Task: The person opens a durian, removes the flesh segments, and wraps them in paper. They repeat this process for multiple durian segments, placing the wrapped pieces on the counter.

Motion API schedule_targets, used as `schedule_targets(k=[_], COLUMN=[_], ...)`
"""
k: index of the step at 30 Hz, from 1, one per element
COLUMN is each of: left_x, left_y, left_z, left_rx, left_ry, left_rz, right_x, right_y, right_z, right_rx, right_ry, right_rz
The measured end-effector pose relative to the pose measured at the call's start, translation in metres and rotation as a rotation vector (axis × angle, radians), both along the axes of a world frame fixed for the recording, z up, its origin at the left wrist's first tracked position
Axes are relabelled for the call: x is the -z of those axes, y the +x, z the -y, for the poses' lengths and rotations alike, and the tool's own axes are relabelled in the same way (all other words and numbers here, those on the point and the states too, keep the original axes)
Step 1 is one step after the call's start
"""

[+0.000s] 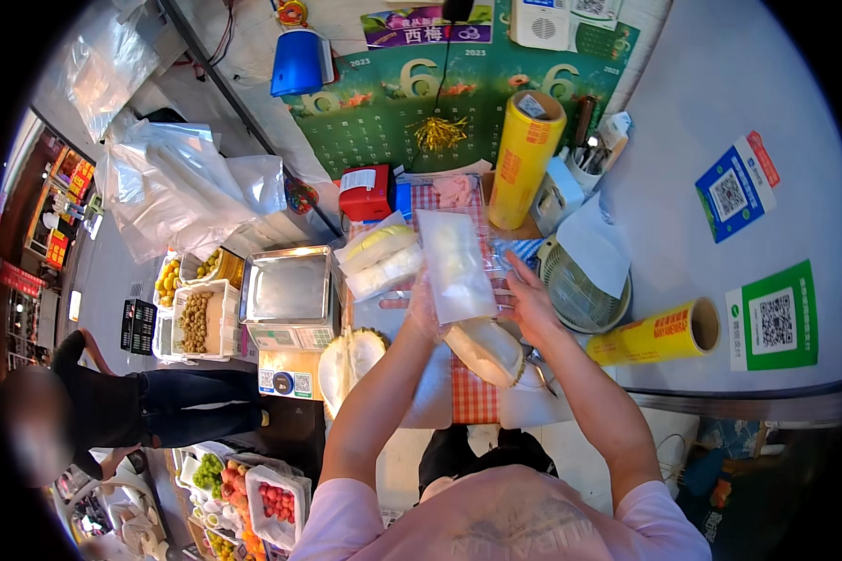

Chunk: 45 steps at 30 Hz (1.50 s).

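A white film-wrapped packet [456, 266] with pale contents is between my hands, above the table. My left hand [424, 308] holds its left edge, and clear plastic film lies over part of that hand. My right hand [533, 305] is at the right edge, thumb spread away and fingertips at the loose film. Some fingers of both hands are hidden. Two more wrapped packets, one with yellow durian flesh [375, 242], lie beyond my left hand. An emptied durian husk [488, 350] sits below the packet, and another durian husk [351, 365] lies left of my left forearm.
A yellow film roll [526, 161] stands upright at the back; another yellow roll [652, 333] lies at right. A green basket [589, 294] is beside my right hand. At left are a steel-topped scale [288, 284] and fruit crates [207, 319]. A person [105, 407] stands at far left.
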State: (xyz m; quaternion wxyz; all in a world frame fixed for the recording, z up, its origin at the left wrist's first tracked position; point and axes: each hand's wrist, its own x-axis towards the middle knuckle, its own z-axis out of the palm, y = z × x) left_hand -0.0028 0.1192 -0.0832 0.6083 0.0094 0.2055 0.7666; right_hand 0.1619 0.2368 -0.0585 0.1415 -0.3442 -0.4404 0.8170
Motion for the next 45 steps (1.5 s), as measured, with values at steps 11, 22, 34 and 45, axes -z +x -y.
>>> schedule_targets(k=[11,22,34,45], left_x=[0.056,0.041,0.094,0.092], left_y=[-0.070,-0.148,-0.219,-0.224], left_z=[-0.027,0.053,0.117,0.116], left_rx=[0.177,0.620,0.896,0.942], left_ry=[-0.417,-0.319,-0.628,-0.603], left_rz=[-0.320,-2.639,-2.739,-2.805], right_x=[0.088,0.143,0.159,0.188], right_y=[-0.031,-0.044,-0.064,-0.091], right_z=[-0.042,-0.069,-0.072,-0.076], right_rx=[0.111,0.068,-0.064,-0.063], right_ry=[-0.221,-0.195,-0.084,0.378], right_rz=[-0.193,-0.147,0.102,0.470])
